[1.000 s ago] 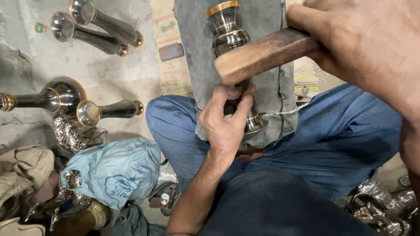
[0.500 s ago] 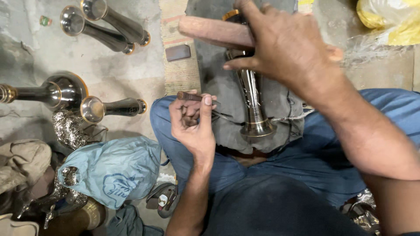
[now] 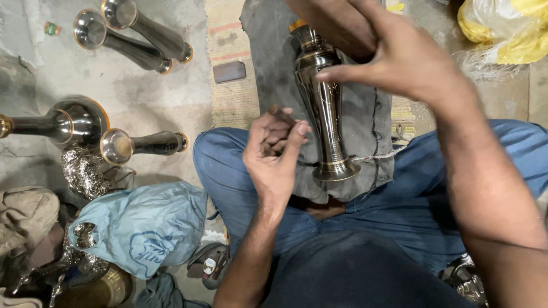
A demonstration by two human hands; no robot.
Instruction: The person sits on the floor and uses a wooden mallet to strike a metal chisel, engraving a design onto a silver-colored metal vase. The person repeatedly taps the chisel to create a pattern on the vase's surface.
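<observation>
Vase (image 3: 321, 108), dark metal, is lying on the grey cloth (image 3: 365, 131) across my lap, and I'm judging my right hand (image 3: 399, 57), fingers spread over its neck, should be steadying it while my left hand (image 3: 274, 151) is pinching the small tool (image 3: 281, 114).

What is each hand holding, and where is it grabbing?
The left hand pinches a small dark tool near its end. The right hand touches the metal vase at its upper body; a full grip cannot be told.

The vase (image 3: 322, 108) by the right hand's fingers (image 3: 342, 73) is glossy dark metal with brassy bands, lying on matt grey cloth (image 3: 365, 131). Beyond the left hand's fingers (image 3: 279, 134), the floor (image 3: 142, 91) is rough concrete; the bag (image 3: 142, 228) is thin crinkled plastic.
</observation>
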